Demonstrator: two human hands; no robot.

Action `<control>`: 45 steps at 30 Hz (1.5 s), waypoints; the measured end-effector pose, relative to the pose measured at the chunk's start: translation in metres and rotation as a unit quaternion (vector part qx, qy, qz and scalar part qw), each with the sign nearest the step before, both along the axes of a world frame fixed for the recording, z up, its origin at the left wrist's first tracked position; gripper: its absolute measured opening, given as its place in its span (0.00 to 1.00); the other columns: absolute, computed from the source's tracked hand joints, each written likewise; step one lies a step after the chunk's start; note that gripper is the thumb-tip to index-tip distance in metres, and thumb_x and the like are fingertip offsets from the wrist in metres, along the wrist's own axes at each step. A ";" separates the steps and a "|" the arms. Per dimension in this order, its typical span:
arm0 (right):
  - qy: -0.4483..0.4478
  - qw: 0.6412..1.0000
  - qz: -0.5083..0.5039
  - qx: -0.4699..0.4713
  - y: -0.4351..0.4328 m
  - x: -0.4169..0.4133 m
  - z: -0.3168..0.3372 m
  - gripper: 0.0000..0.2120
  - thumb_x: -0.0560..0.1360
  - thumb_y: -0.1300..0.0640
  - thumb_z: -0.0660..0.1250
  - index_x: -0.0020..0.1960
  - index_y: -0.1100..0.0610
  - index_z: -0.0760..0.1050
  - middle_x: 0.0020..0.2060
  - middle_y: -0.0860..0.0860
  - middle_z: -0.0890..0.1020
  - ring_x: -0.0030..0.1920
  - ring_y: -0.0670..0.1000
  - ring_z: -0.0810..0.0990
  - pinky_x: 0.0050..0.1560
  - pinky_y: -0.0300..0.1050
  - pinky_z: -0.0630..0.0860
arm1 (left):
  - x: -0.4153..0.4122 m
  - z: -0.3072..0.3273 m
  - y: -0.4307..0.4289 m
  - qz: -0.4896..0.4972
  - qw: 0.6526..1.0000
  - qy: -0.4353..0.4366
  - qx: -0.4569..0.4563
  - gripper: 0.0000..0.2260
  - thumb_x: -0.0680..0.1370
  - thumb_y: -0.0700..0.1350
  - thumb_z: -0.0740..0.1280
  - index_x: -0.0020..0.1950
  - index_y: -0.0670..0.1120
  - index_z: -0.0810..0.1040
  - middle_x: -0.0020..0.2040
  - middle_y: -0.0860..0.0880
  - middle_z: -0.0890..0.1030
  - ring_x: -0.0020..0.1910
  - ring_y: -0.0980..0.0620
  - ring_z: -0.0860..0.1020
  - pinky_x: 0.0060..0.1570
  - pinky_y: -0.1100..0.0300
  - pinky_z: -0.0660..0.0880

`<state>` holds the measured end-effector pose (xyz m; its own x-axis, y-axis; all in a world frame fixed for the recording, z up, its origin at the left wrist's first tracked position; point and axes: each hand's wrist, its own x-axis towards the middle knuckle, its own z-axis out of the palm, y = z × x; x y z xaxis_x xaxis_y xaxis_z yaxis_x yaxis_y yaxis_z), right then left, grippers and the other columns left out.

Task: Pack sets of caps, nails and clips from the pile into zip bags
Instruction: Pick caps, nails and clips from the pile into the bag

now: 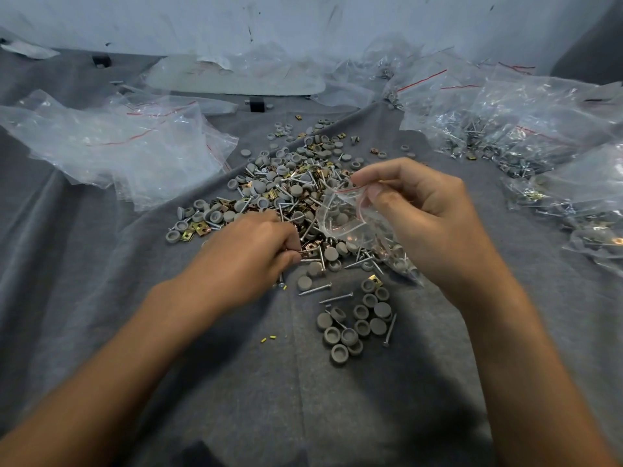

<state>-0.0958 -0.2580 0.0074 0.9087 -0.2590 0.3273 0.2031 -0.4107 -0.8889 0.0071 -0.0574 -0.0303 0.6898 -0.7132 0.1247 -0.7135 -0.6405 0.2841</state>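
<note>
Grey cloth (pixel 101 281), scuffed wall (pixel 303 18), central pile (pixel 286 183)

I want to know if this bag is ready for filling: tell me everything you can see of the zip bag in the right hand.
The zip bag is small, thin, clear plastic with a red line along its zip. The right hand pinches its top edge between thumb and fingers, with the mouth open toward the left. It hangs tilted over the pile, its lower end resting there. Grey caps and nails show through it, seemingly inside. The left hand is apart from it.
</note>
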 end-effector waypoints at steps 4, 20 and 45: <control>0.005 1.000 -0.002 -0.012 0.000 -0.001 0.000 0.11 0.82 0.62 0.66 0.53 0.48 0.84 0.42 0.54 0.85 0.29 0.42 0.69 0.30 0.34 0.64 | 0.002 0.008 0.004 0.007 0.999 0.017 -0.029 0.02 0.79 0.52 0.69 0.48 0.56 0.81 0.46 0.57 0.78 0.47 0.53 0.76 0.47 0.54 0.74; 0.034 0.998 0.013 -0.041 0.009 0.004 -0.004 0.08 0.81 0.57 0.69 0.57 0.47 0.82 0.46 0.45 0.86 0.49 0.44 0.84 0.49 0.42 0.79 | 0.004 0.035 0.013 -0.032 0.961 0.111 -0.251 0.05 0.78 0.56 0.70 0.47 0.56 0.82 0.36 0.54 0.80 0.33 0.57 0.74 0.36 0.55 0.73; -0.019 1.000 0.011 -0.008 0.000 0.003 -0.003 0.07 0.79 0.62 0.71 0.52 0.51 0.84 0.39 0.46 0.84 0.38 0.43 0.78 0.37 0.34 0.73 | 0.003 0.005 0.005 0.001 0.999 -0.026 0.026 0.09 0.82 0.54 0.62 0.52 0.53 0.79 0.49 0.54 0.76 0.54 0.50 0.75 0.50 0.53 0.73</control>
<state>-0.0928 -0.2576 0.0049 0.9010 -0.2333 0.3656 0.2462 -0.4189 -0.8740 0.0097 -0.0521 -0.0251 0.6849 -0.7183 0.1224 -0.7250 -0.6550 0.2127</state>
